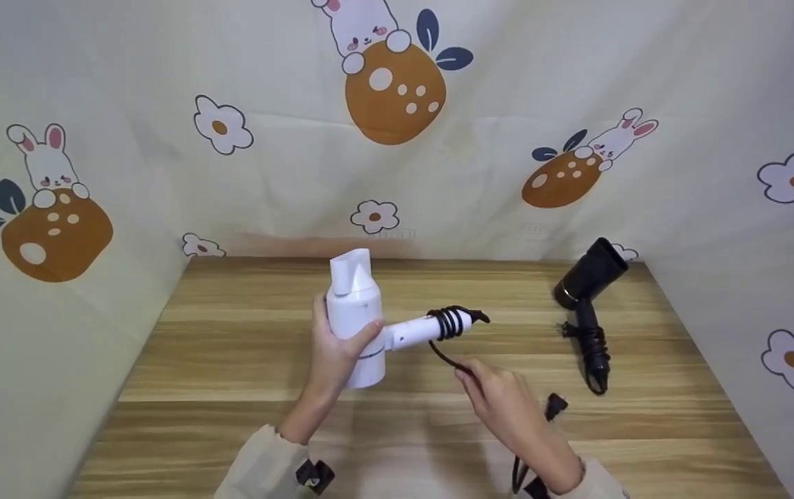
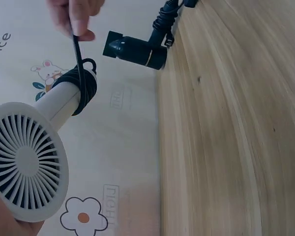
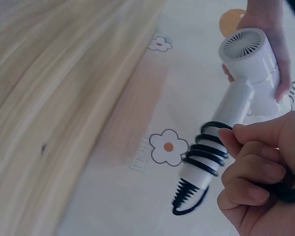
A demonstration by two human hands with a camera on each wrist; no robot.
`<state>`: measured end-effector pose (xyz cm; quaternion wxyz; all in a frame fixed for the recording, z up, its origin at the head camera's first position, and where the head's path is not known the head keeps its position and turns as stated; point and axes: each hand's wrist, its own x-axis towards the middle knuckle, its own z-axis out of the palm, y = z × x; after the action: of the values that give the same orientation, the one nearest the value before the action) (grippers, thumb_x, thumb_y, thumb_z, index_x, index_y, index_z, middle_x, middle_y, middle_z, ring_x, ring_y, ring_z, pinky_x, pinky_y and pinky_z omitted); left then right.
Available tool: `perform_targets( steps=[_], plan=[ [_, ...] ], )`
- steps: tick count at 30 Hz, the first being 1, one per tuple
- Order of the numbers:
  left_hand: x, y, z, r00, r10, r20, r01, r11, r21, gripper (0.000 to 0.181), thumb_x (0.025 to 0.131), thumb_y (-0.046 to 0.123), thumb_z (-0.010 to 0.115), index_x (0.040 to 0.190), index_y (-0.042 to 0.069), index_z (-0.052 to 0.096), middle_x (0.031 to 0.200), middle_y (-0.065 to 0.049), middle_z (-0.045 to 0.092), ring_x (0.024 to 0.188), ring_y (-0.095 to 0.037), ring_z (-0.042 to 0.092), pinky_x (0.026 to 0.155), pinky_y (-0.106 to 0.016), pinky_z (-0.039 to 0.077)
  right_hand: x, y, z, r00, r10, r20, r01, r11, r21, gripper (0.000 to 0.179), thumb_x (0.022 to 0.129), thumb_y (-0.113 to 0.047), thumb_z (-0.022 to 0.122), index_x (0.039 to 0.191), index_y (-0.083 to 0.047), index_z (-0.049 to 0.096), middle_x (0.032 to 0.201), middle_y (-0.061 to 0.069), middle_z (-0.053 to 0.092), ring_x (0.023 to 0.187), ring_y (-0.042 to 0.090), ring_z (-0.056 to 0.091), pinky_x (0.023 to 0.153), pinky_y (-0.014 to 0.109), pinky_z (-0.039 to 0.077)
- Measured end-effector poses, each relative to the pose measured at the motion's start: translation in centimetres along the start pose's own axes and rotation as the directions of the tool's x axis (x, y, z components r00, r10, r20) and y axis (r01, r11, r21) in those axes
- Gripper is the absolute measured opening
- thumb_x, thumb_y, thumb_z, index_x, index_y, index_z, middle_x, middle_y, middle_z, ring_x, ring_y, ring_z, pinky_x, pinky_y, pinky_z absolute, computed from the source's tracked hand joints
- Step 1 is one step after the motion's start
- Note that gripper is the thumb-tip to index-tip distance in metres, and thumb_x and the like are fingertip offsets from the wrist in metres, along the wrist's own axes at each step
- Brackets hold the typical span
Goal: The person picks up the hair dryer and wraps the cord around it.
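Note:
My left hand (image 1: 333, 350) grips the body of a white hair dryer (image 1: 355, 312), its nozzle pointing away from me and its handle to the right. Several turns of black cord (image 1: 449, 324) circle the handle. My right hand (image 1: 504, 402) pinches the cord between thumb and fingers, with a short stretch running taut to the handle. In the right wrist view, more cord (image 3: 290, 192) passes through the curled fingers. The plug (image 1: 556, 405) dangles near the right wrist. The round air-intake grille (image 2: 27, 162) faces the left wrist camera.
A black hair dryer (image 1: 589, 277) lies at the right of the wooden table (image 1: 230, 312), its own cord (image 1: 592, 344) wound about its handle. Pale cloth with rabbit and flower prints (image 1: 286, 187) hangs behind the table and on both sides.

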<state>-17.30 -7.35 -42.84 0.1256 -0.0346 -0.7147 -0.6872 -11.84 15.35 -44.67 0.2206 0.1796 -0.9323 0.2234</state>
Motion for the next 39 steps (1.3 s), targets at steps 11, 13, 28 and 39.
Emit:
perform_targets(
  steps=[11,13,28,39],
  plan=[
    [0.2,0.0,0.0,0.994,-0.036,0.107,0.031,0.998,0.047,0.070,0.073,0.016,0.077,0.128,0.005,0.035,0.100,-0.015,0.056,0.085,-0.022,0.057,0.070,-0.035,0.051,1.2,0.6,-0.7,0.958,-0.214,-0.191,0.215,0.976,-0.016,0.013,0.074,-0.009,0.076,0.083,-0.012,0.066,0.066,-0.006,0.064,0.052,0.003,0.053,0.047,0.018,0.044],
    [0.2,0.1,0.0,0.987,-0.059,0.150,0.052,0.997,0.049,0.071,0.073,0.016,0.077,0.128,0.005,0.035,0.099,-0.015,0.056,0.084,-0.021,0.057,0.068,-0.035,0.051,1.4,0.7,-0.9,0.951,-0.234,-0.201,0.240,0.971,0.003,0.014,0.073,-0.010,0.076,0.084,-0.013,0.067,0.073,-0.005,0.066,0.057,0.005,0.058,0.052,0.020,0.047],
    [-0.1,1.1,-1.0,0.909,-0.140,0.393,0.116,0.990,0.084,0.067,0.074,0.019,0.074,0.127,0.005,0.037,0.098,-0.014,0.057,0.083,-0.020,0.058,0.069,-0.035,0.052,2.0,2.2,-1.9,0.997,-0.072,0.009,0.062,0.905,0.421,0.012,0.073,-0.021,0.076,0.083,-0.017,0.072,0.066,-0.010,0.049,0.061,0.001,0.040,0.055,0.017,0.037],
    [-0.5,1.2,-1.2,0.842,-0.194,0.503,0.241,0.970,-0.028,0.065,0.076,0.019,0.068,0.130,0.004,0.034,0.098,-0.011,0.056,0.084,-0.020,0.059,0.073,-0.038,0.052,2.1,3.4,-2.1,0.941,-0.114,0.319,-0.183,0.620,0.763,0.016,0.082,-0.009,0.067,0.093,0.003,0.068,0.082,0.003,0.061,0.073,0.002,0.050,0.065,0.017,0.043]
  ],
)
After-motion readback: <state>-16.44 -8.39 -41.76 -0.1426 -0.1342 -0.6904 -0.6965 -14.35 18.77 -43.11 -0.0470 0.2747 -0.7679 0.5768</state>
